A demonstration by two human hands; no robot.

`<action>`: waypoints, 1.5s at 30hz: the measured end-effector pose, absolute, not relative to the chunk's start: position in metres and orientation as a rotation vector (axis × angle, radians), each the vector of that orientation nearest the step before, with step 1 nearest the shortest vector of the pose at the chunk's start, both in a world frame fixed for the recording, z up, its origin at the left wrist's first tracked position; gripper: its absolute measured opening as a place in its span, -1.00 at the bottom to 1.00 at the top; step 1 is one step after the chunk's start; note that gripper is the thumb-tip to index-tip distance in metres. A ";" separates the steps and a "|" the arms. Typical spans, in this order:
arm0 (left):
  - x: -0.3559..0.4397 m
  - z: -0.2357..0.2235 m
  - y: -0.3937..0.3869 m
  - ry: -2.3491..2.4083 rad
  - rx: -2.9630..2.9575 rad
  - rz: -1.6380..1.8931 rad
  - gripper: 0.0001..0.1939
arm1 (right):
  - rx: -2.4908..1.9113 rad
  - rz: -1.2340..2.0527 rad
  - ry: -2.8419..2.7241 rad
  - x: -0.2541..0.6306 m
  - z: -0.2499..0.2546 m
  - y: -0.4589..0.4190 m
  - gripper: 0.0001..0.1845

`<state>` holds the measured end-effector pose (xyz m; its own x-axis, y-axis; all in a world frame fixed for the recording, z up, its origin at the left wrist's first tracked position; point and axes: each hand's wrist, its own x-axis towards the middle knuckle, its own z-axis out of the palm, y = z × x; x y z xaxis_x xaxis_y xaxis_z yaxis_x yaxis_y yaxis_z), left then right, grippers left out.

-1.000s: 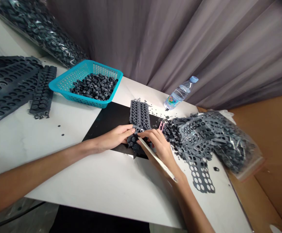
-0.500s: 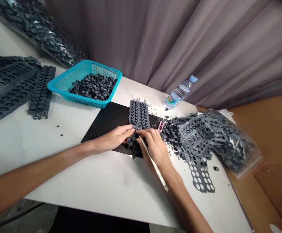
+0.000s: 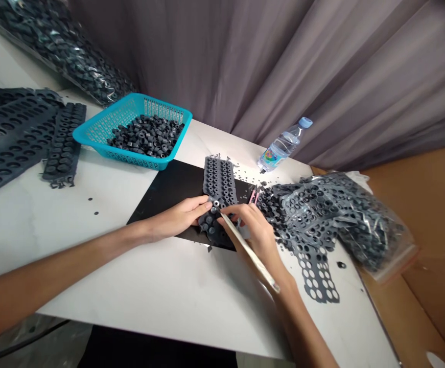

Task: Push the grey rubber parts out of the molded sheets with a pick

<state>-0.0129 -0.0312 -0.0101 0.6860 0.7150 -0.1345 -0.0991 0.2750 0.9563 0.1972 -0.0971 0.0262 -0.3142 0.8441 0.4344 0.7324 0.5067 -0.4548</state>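
Note:
My left hand pinches the left edge of a dark grey rubber sheet studded with rows of ring-shaped parts. The sheet's near end is bent up between my hands. In my right hand is a slim, pale, stick-like tool, held like a pen. Its upper end slants back over my wrist, and its tip is close to the rings at the bend. I cannot make out the tip clearly. Beneath the sheet lies a black mat.
A blue basket of loose rubber rings stands at back left, near more sheets and a full bag. To the right are pink-handled snips, a water bottle, punched-out sheet scraps and a plastic bag.
My right hand has moved slightly right and away from my left fingers, and the tool has shifted with it. More rings at the bend now show. My left hand stays nearly still.

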 end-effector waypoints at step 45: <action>-0.019 -0.001 -0.031 0.610 1.272 0.518 -0.74 | -1.274 -0.099 -2.337 0.194 0.012 -0.094 -0.78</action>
<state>-0.0186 -0.0311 -0.0008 0.7359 0.6638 -0.1334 -0.0235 0.2220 0.9748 0.1939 -0.0936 0.0124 -0.4560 0.7750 0.4375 0.8092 0.5657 -0.1586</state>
